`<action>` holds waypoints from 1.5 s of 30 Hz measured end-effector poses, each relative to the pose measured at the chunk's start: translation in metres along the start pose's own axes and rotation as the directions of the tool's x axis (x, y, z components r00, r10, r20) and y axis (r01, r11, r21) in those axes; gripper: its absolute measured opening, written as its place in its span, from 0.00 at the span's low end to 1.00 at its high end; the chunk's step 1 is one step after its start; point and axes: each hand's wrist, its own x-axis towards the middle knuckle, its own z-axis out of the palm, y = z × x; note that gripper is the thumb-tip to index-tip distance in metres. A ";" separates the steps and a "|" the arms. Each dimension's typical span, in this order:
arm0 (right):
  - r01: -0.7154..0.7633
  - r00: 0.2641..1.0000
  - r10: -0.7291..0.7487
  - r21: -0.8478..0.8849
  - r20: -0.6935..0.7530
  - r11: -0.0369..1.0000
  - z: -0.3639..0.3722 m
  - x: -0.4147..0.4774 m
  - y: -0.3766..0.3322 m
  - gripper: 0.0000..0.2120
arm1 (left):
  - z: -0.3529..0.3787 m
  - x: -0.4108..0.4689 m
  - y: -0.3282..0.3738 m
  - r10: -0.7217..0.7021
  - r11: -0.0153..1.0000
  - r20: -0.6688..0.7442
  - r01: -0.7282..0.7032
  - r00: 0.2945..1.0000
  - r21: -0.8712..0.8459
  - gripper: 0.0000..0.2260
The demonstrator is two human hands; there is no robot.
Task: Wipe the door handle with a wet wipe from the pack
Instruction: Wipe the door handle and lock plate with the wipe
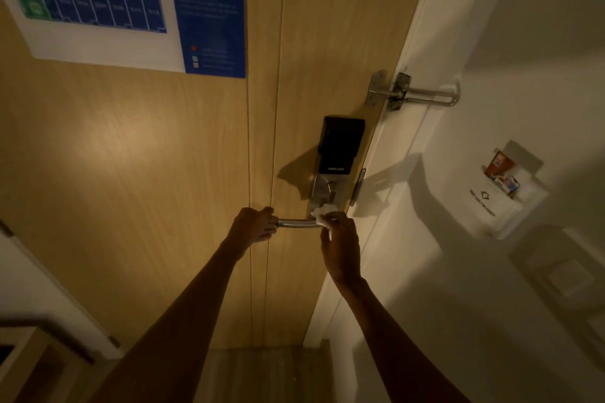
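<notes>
A metal lever door handle (297, 223) sticks out leftward from a smart lock (340, 154) on a wooden door (147, 173). My left hand (255, 225) is closed around the handle's free left end. My right hand (340, 245) presses a white wet wipe (322, 213) against the handle's right end, where it meets the lock plate. Most of the wipe is hidden under my fingers. The pack of wipes is not in view.
A swing-bar door guard (415, 93) spans door and white frame above the lock. A key-card holder (504, 186) with cards hangs on the white wall at right. A blue evacuation plan (131, 0) is posted on the door at upper left.
</notes>
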 end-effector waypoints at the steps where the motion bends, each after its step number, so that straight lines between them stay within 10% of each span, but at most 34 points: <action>1: -0.013 1.000 0.013 0.014 -0.005 1.000 0.001 0.000 0.000 0.14 | 0.000 -0.002 0.000 0.002 1.000 0.006 -0.002 1.000 -0.008 0.15; 6: 0.170 0.979 -0.175 0.057 0.105 0.984 0.006 -0.006 -0.015 0.13 | -0.003 -0.007 0.002 0.003 1.000 0.039 -0.004 0.999 0.020 0.08; 45: 0.231 0.968 -0.222 -0.067 0.117 0.971 -0.010 0.018 -0.004 0.10 | -0.006 -0.003 0.002 0.003 0.999 0.055 -0.005 0.998 0.045 0.13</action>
